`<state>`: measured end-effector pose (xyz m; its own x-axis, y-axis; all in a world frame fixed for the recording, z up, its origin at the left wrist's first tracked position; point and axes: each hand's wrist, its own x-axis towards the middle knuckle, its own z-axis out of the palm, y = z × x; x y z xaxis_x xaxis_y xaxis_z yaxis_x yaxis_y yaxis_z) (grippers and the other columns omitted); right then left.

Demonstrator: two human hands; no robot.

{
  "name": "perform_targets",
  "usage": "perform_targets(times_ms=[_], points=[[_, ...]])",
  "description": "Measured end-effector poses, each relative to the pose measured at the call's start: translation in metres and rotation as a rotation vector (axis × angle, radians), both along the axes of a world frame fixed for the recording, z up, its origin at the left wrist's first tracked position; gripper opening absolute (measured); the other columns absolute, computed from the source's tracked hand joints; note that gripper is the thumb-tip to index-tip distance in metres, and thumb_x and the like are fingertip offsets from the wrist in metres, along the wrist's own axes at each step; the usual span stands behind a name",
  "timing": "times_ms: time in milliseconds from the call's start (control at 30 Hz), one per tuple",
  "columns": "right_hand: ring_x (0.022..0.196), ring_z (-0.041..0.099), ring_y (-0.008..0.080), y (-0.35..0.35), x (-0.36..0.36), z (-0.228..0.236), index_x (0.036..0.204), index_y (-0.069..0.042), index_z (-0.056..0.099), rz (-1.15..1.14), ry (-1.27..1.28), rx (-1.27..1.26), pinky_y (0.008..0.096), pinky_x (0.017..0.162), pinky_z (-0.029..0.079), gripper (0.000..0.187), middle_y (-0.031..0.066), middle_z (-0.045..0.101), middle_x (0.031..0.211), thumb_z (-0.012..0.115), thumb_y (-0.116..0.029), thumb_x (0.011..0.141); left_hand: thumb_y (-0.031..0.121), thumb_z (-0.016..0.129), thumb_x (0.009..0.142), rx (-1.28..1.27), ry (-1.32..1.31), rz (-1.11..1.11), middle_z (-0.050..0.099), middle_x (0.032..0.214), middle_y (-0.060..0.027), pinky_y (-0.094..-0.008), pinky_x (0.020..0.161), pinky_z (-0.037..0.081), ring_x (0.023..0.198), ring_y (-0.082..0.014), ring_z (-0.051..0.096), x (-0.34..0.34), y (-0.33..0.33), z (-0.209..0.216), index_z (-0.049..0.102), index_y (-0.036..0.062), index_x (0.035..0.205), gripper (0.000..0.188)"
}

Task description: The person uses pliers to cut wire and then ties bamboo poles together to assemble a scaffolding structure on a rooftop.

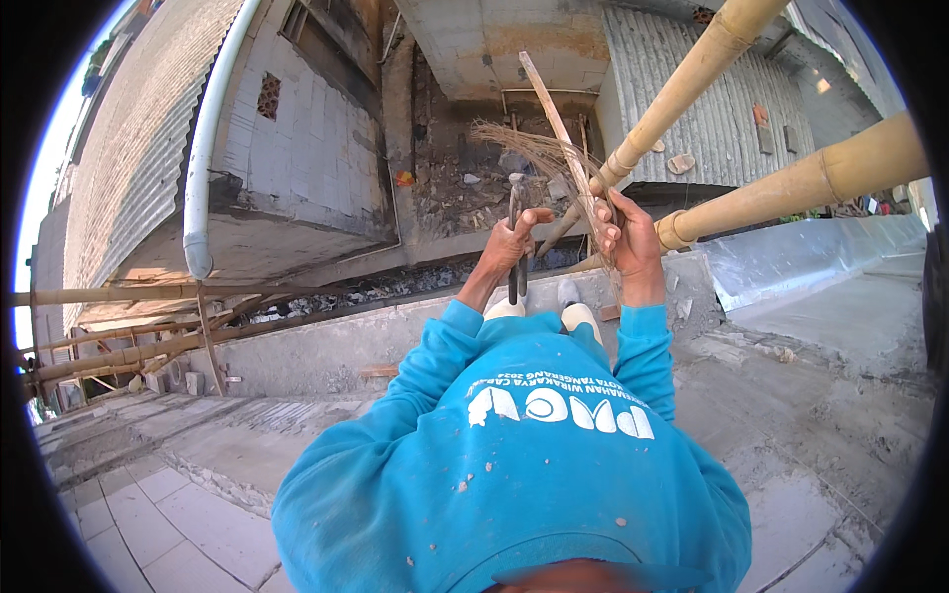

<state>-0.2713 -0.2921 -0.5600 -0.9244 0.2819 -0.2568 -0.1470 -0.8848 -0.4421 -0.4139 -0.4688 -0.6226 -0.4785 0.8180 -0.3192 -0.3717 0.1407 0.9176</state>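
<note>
My left hand (516,240) is closed around a dark two-handled tool (514,205) that looks like pincers. Its pale head points away from me, and the handles stick out below my fist. To the right, my right hand (633,237) grips a bundle of thin brown strands (529,143), which fans out to the left. A long, pale wooden strip (550,107) runs up and away beside the fingers of that hand; whether they hold it too I cannot tell. Both hands are in front of my body, apart from each other.
Thick bamboo poles (820,183) cross at the right, and thinner bamboo rails (119,295) stand at the left. My shoes (580,314) are by a concrete ledge (386,331), above a drop to rubble (465,193). A pale pipe (210,148) and corrugated roofs (682,109) lie beyond.
</note>
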Motion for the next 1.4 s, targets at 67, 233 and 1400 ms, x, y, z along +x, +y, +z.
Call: perform_targets(times_ms=[67, 233, 1400], points=[[0.059, 0.059, 0.0084, 0.003, -0.012, 0.008, 0.12, 0.001, 0.055, 0.045, -0.105, 0.044, 0.0208, 0.043, 0.048, 0.032, 0.0024, 0.061, 0.079, 0.048, -0.027, 0.104, 0.075, 0.057, 0.085, 0.115, -0.047, 0.077, 0.068, 0.113, -0.0088, -0.0257, 0.058, 0.041, 0.062, -0.0072, 0.042, 0.01, 0.008, 0.017, 0.062, -0.0025, 0.125, 0.087], [0.072, 0.063, 0.0111, -0.003, -0.025, 0.007, 0.116, 0.0, 0.062, 0.269, -0.214, 0.445, 0.0261, 0.056, 0.054, 0.04, 0.0026, 0.065, 0.088, 0.047, -0.035, 0.104, 0.048, 0.073, 0.088, 0.21, -0.283, 0.24, 0.06, 0.083, -0.0013, -0.0236, 0.05, 0.041, 0.062, -0.0054, 0.044, 0.039, 0.034, 0.046, 0.064, 0.0023, 0.107, 0.051], [0.082, 0.062, 0.0093, -0.133, -0.105, -0.025, 0.108, 0.0, 0.073, 0.804, -0.097, 1.202, 0.0256, 0.072, 0.051, 0.028, 0.0027, 0.07, 0.088, 0.067, -0.024, 0.095, 0.021, 0.075, 0.084, 0.054, -0.118, 0.788, 0.067, 0.102, -0.0136, -0.0286, 0.069, 0.052, 0.083, -0.013, 0.062, 0.006, -0.156, 0.021, 0.048, 0.0032, 0.124, 0.051]])
